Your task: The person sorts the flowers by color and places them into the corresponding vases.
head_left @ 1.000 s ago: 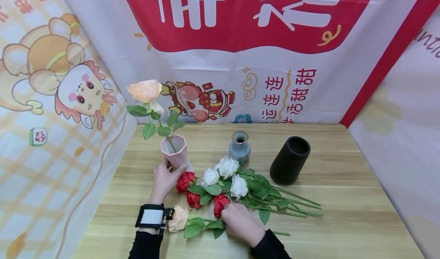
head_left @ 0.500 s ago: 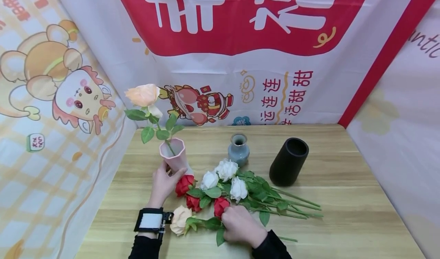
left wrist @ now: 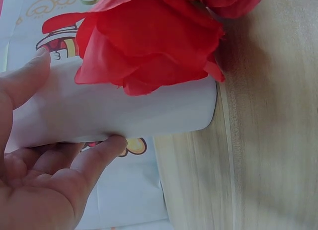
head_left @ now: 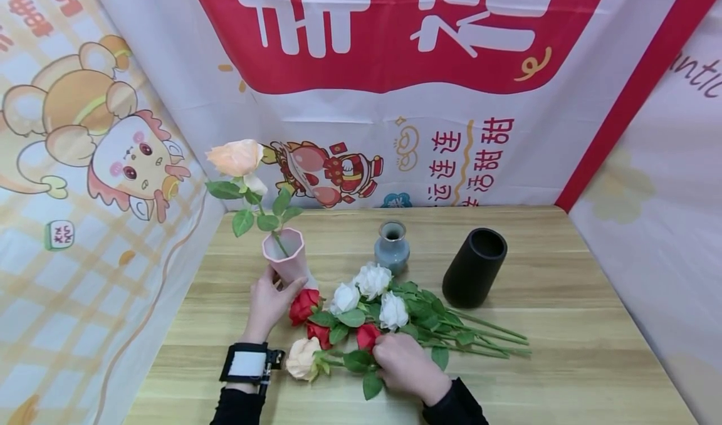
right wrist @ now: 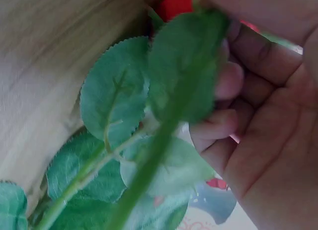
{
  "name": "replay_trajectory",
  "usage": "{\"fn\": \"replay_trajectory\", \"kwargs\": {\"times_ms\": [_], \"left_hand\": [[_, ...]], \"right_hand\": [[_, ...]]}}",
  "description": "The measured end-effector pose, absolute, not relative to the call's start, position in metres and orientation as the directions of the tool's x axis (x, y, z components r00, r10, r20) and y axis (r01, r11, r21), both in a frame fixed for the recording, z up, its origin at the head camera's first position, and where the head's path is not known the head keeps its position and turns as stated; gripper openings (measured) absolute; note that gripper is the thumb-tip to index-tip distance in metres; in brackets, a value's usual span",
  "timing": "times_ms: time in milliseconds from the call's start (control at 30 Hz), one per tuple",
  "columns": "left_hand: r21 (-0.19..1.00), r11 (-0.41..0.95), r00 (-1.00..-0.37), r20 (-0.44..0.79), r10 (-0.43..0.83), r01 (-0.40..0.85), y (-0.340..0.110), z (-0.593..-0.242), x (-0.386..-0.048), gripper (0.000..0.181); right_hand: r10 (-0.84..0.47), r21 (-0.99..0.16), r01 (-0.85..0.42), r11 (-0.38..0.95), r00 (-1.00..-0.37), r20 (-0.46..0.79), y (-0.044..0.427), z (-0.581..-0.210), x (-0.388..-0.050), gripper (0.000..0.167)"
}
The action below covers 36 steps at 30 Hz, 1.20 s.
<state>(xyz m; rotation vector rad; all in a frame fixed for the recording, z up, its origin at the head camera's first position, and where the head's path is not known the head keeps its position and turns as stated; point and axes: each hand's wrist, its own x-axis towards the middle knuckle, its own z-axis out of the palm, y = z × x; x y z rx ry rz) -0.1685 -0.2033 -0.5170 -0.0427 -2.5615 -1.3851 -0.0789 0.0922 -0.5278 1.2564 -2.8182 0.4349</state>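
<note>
My left hand (head_left: pixel 271 303) curls round the pink and white vase (head_left: pixel 286 262), thumb on one side and fingers on the other. A peach rose (head_left: pixel 235 157) stands tilted in that vase. In the left wrist view, a red rose (left wrist: pixel 149 41) overlaps the vase's white lower part (left wrist: pixel 164 111). My right hand (head_left: pixel 408 365) pinches the leafy stem of the lying peach rose (head_left: pixel 303 359), beside a red rose (head_left: pixel 368 336). In the right wrist view, a green stem (right wrist: pixel 159 145) runs down from the fingers of my right hand (right wrist: pixel 263 101); the fingertips are partly hidden by a leaf.
White roses (head_left: pixel 373 279) and red roses (head_left: pixel 304 306) lie mid-table, their stems (head_left: pixel 479 337) pointing right. Behind them stand a blue-grey vase (head_left: pixel 392 249) and, to the right, a tilted-looking black vase (head_left: pixel 475 268). Printed cloth (head_left: pixel 338 108) hangs behind the wooden table (head_left: pixel 564 299).
My right hand has shifted slightly right, and the lying peach rose has moved right with it, its leaves turning. The nearby red rose has shifted a little right. My left hand still holds the vase.
</note>
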Motion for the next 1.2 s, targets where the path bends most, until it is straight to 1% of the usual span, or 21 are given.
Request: {"fn": "replay_trajectory", "kwargs": {"times_ms": [167, 300, 433, 533, 667, 767, 900, 1033, 1200], "left_hand": [[0.827, 0.545, -0.975, 0.211, -0.076, 0.136, -0.204, -0.517, -0.167, 0.058], [0.822, 0.554, -0.974, 0.212, -0.077, 0.135, -0.205, -0.517, -0.167, 0.058], [0.818, 0.56, -0.975, 0.208, -0.081, 0.128, -0.204, -0.517, -0.167, 0.058], [0.821, 0.557, -0.975, 0.207, -0.08, 0.128, -0.203, -0.517, -0.168, 0.058], [0.82, 0.556, -0.972, 0.219, -0.082, 0.137, -0.203, -0.516, -0.168, 0.057], [0.818, 0.559, -0.972, 0.22, -0.087, 0.135, -0.202, -0.516, -0.168, 0.056], [0.818, 0.559, -0.971, 0.221, -0.087, 0.137, -0.203, -0.518, -0.169, 0.055], [0.82, 0.554, -0.97, 0.228, -0.087, 0.143, -0.203, -0.518, -0.169, 0.054], [0.822, 0.551, -0.97, 0.23, -0.086, 0.146, -0.204, -0.517, -0.169, 0.054]], "right_hand": [[-0.71, -0.246, -0.711, 0.659, -0.696, 0.108, 0.1, -0.517, -0.08, 0.027], [-0.69, -0.225, -0.692, 0.686, -0.717, 0.099, 0.106, -0.51, -0.08, 0.025], [-0.679, -0.2, -0.696, 0.69, -0.718, 0.156, 0.114, -0.505, -0.08, 0.027], [-0.656, -0.193, -0.694, 0.694, -0.72, 0.228, 0.118, -0.504, -0.082, 0.024], [-0.615, -0.214, -0.68, 0.701, -0.729, 0.302, 0.12, -0.506, -0.085, 0.017], [-0.603, -0.228, -0.681, 0.696, -0.727, 0.33, 0.12, -0.507, -0.087, 0.012], [-0.609, -0.236, -0.694, 0.68, -0.714, 0.345, 0.118, -0.507, -0.087, 0.011], [-0.612, -0.202, -0.703, 0.681, -0.699, 0.369, 0.116, -0.507, -0.087, 0.012], [-0.6, -0.154, -0.715, 0.682, -0.667, 0.442, 0.118, -0.504, -0.088, 0.013]]}}
